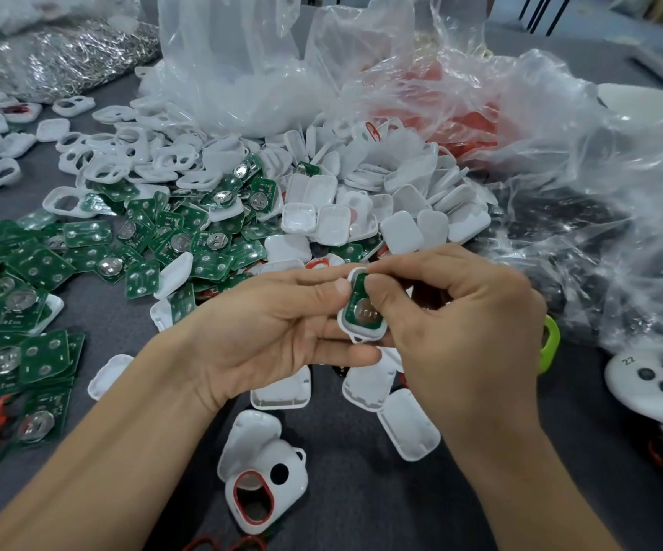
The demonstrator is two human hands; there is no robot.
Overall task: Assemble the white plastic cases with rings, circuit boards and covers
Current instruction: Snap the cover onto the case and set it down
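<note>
At 3 o'clock of centre the white plastic case (355, 336) is clamped in the left hand (278, 336); its circuit board (355, 301) is pinched by the right hand (465, 312); it could be left seated crooked by uneven pressure.

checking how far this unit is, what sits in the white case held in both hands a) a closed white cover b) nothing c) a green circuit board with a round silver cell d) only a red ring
c: the white case, held by the left hand and right hand, shows a green circuit board with a silver cell, no cover on.
</note>
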